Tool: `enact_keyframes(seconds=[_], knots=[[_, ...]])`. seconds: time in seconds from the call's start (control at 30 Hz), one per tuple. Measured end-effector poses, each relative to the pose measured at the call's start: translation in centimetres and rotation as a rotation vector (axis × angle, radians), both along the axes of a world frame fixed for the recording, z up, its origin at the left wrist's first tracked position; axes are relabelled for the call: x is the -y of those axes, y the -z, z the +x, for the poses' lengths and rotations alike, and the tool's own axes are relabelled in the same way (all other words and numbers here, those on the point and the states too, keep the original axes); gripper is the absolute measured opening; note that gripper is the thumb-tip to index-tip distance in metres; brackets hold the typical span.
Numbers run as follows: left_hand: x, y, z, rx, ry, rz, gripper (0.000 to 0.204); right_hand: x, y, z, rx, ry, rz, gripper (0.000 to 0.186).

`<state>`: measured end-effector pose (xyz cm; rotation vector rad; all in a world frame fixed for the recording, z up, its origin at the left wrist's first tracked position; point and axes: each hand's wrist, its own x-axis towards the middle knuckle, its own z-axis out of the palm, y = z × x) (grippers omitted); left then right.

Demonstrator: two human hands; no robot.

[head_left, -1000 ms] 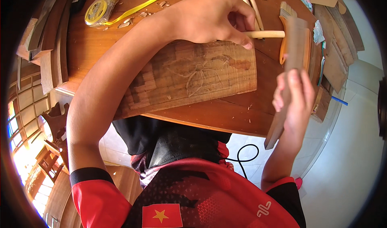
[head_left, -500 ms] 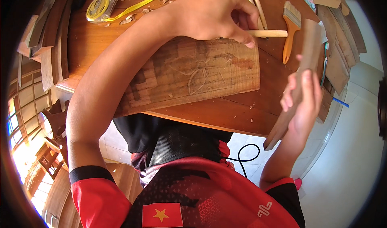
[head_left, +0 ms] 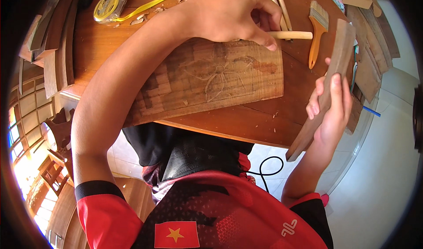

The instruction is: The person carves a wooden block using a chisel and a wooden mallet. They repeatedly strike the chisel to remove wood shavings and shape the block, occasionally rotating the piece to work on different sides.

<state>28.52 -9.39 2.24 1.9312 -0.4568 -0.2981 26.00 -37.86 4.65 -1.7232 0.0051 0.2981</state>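
A brown wooden board (head_left: 194,90) with a flower-like pattern of thin carved lines lies at the table's near edge. Over its far edge, my left hand (head_left: 238,17) is closed around a tool with a pale round wooden handle (head_left: 294,35). That handle sticks out to the right past my fingers; the tool's other end is hidden by the hand. To the right of the board, my right hand (head_left: 332,105) grips a long dark wooden bar (head_left: 338,59). The bar is held tilted, apart from both the board and the handle.
Two slim tools, one a pale-handled tool (head_left: 282,6), lie beyond my left hand. A paintbrush (head_left: 315,37) with an orange handle is to their right. At the far left are a yellow tape measure (head_left: 108,5) and wood shavings (head_left: 140,20). Planks (head_left: 368,59) are stacked at the right.
The wooden bar in my right hand has shifted slightly and shows sharper than before. My left hand keeps its hold, almost in the same place.
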Motion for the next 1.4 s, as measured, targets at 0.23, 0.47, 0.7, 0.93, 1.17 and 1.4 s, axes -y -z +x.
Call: enact_keyframes(seconds=[0.23,0.47,0.7,0.93,1.17,1.4], knots=[[-0.4,0.8,-0.1,0.054,0.014,-0.017,0.018,-0.4,-0.1,-0.1,0.007,0.011,0.01,0.038],[-0.7,-0.4,0.1,0.045,0.051,-0.027,0.02,0.2,0.4,-0.1,-0.016,-0.021,0.034,0.038],[-0.2,0.1,-0.3,0.005,-0.007,0.003,0.019,-0.2,0.6,-0.1,0.0,-0.012,0.044,0.039],[-0.6,1.0,-0.4,0.013,0.008,-0.059,0.019,-0.2,0.8,-0.2,-0.031,-0.017,0.045,0.041],[-0.4,-0.2,-0.3,0.013,-0.001,0.032,0.02,-0.5,0.9,-0.4,-0.022,-0.012,0.046,0.04],[-0.9,0.1,-0.4,0.093,0.031,-0.01,0.019,-0.5,0.6,-0.7,-0.039,-0.023,0.042,0.043]])
